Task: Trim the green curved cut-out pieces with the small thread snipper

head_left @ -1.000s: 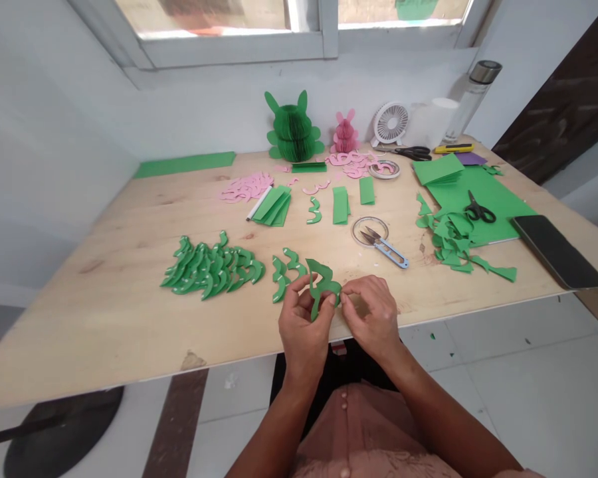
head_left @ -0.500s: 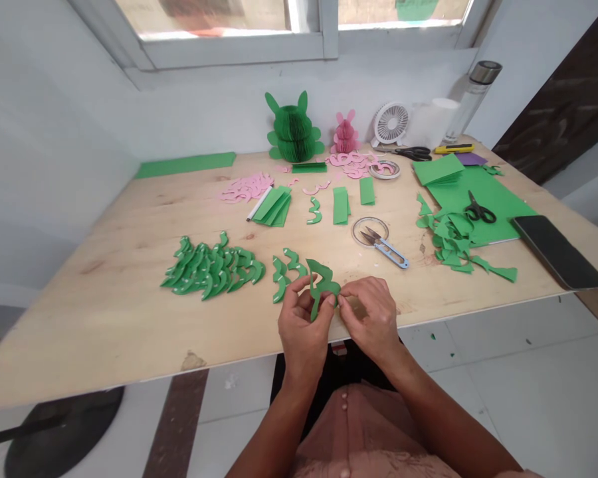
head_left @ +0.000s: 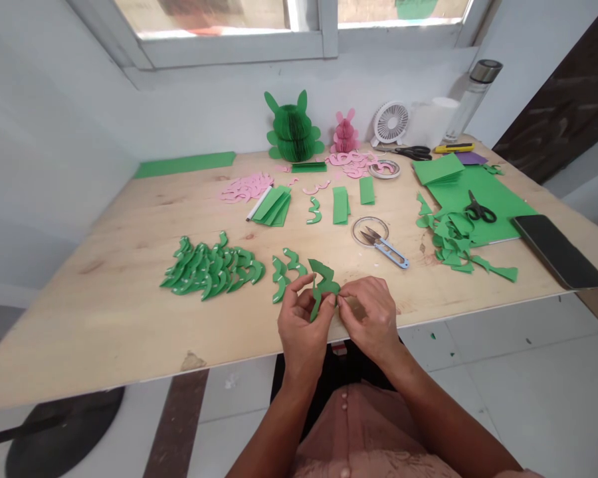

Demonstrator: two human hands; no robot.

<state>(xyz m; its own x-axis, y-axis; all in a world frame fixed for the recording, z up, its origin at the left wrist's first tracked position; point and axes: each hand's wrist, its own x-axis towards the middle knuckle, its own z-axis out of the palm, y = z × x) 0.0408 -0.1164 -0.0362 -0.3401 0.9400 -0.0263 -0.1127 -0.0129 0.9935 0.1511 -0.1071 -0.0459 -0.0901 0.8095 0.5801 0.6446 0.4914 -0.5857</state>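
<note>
Near the table's front edge my left hand point(head_left: 303, 322) is closed on a green scalloped paper cutout point(head_left: 326, 287), thumb against its lower part. My right hand point(head_left: 371, 309) pinches the cutout's right end between thumb and fingertips; the exact grip there is partly hidden. The cutout's layers stand apart at the upper left. Just beyond my left hand lie a few green wavy paper strips point(head_left: 280, 275) with white tape bits. Farther left is a heap of similar green strips point(head_left: 212, 269). Blue-handled thread snips point(head_left: 386, 249) rest on a tape roll point(head_left: 361, 222) beyond my right hand.
Green paper scraps point(head_left: 451, 239), black scissors point(head_left: 478, 209) and a phone point(head_left: 558, 252) lie at right. Folded green papers point(head_left: 274, 206) and pink cutouts point(head_left: 246, 188) are mid-table. Behind stand green point(head_left: 294, 136) and pink point(head_left: 345, 135) honeycomb paper figures, a fan point(head_left: 391, 124) and a bottle point(head_left: 471, 103).
The upper left part of the green cutout has shifted slightly right between my fingers. Both hands stay almost in the same place, still holding it.
</note>
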